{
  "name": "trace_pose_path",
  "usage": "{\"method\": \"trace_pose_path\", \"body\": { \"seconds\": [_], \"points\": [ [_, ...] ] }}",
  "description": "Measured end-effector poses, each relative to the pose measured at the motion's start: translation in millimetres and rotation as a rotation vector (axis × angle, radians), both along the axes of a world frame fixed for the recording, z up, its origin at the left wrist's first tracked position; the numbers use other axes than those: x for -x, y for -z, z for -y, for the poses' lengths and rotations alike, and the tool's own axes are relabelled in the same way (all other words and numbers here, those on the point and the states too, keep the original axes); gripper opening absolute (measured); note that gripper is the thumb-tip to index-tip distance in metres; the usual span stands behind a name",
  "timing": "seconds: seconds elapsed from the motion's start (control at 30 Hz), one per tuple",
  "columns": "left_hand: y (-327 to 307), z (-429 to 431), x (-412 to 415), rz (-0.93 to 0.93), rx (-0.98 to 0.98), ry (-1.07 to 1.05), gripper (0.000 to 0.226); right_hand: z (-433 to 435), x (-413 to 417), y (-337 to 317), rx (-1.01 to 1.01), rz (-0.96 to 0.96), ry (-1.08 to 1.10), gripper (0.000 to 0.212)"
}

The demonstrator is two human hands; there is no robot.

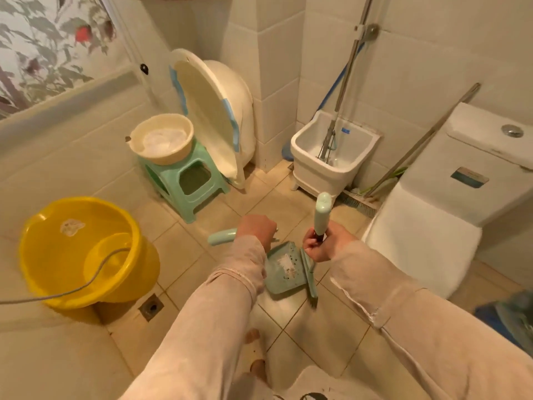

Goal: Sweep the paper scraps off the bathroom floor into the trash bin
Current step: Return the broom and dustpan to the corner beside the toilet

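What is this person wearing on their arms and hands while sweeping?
Both arms are covered by long, loose sleeves in a pale pinkish-beige fabric, wrinkled and bunched at the cuffs. The right sleeve shows a seam edge running along it. The left hand and right hand are bare: no gloves, and no rings or watch that I can make out.

Paper scraps (286, 262) in green dustpan (281, 269); brush (310, 277) beside.
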State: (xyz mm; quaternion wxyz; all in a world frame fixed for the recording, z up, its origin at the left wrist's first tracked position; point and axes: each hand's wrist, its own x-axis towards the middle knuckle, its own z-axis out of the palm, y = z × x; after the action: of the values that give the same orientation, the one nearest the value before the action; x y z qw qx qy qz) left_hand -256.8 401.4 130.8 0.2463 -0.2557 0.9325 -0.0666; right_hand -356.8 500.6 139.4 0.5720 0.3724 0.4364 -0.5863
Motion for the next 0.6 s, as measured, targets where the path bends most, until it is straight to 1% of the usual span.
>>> {"method": "trace_pose_path", "body": {
  "seconds": [0.23,0.4,0.53,0.6],
  "points": [
    [-11.0,77.2,48.4,0.010,0.039,0.257,0.026,63.1,33.7,-18.9,0.024,-0.072,0.205,0.030],
    [-14.7,105.6,98.7,0.003,0.046,0.434,0.025,76.1,59.4,-24.5,0.010,-0.105,0.317,0.032],
    [-13.3,119.7,145.8,-0.042,0.062,0.559,0.026,82.1,95.9,-24.3,-0.024,-0.130,0.397,0.035],
    [-11.4,125.7,168.2,-0.028,0.073,0.606,0.026,87.6,113.1,-21.5,-0.025,-0.128,0.464,0.037]
  ]
}}
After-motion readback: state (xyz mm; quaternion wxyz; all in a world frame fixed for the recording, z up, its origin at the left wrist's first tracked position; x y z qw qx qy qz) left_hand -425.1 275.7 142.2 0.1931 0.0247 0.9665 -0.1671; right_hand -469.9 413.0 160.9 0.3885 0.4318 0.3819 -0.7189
